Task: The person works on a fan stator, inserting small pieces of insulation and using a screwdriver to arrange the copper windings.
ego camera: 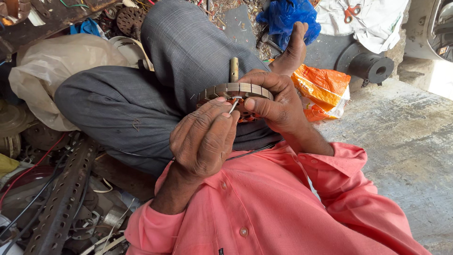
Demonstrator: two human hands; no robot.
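**Two hands on a motor core**

Two hands meet over the grey trousered lap (141, 104). Left hand (203, 139) pinches a thin metal pin (233, 106) against the round, slotted metal motor core (236, 89), which the right hand (276, 101) grips around, above that lap.

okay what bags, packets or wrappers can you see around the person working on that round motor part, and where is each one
Orange plastic bag: crumpled, on the concrete floor just right of the right hand, orange with a white patch.
Blue plastic bag: bunched up, top centre, beyond the bare foot.
Pale plastic bag: large, translucent beige, far left beside the grey-trousered knee.
White bag or sheet: top right, rumpled, orange-handled scissors lying on it.
No screens or signs.
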